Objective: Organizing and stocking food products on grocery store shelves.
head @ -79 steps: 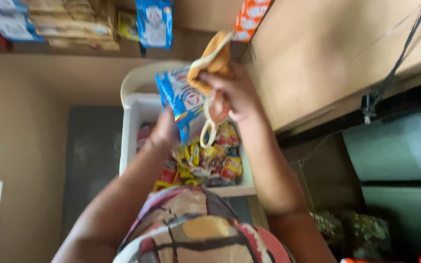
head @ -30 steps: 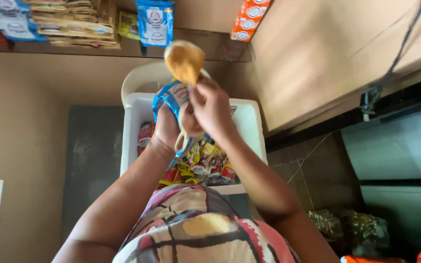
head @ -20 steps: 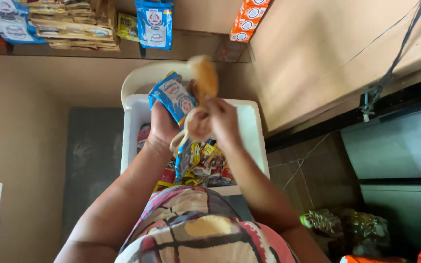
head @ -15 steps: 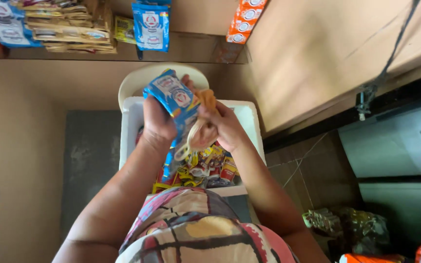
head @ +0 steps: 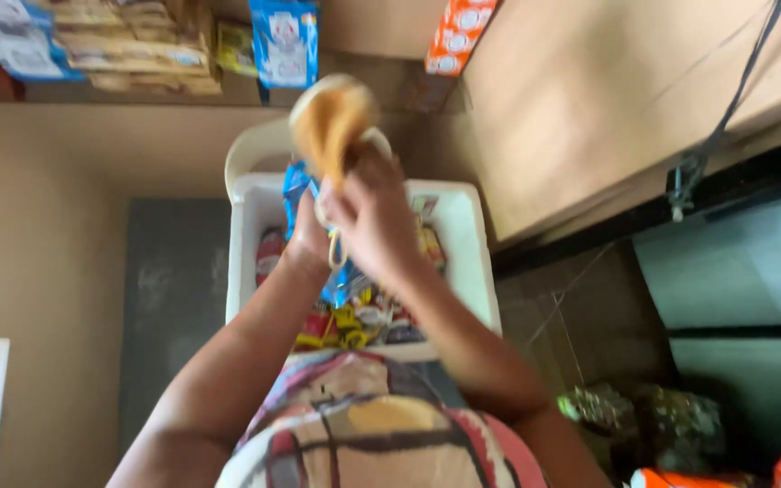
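My right hand (head: 374, 215) is raised over a white tub and grips a tan roll of packing tape (head: 330, 117), blurred by motion. A strip of tape hangs down from it between my hands. My left hand (head: 305, 237) sits just behind and left of the right one, holding a blue snack packet (head: 298, 183) that is mostly hidden by my fingers. Both hands hover above the white tub (head: 472, 244), which is filled with several yellow and red packets (head: 350, 321).
A white plastic chair back (head: 250, 154) shows behind the tub. A shelf above carries blue packets (head: 284, 41), tan bundles (head: 133, 45) and an orange carton (head: 458, 36). A cardboard sheet (head: 607, 99) leans at the right. A dark mat (head: 169, 298) lies at the left.
The tape roll has swung down toward the blue packet and back up again. My right hand now covers most of the packet, and both hands have shifted slightly lower over the tub.
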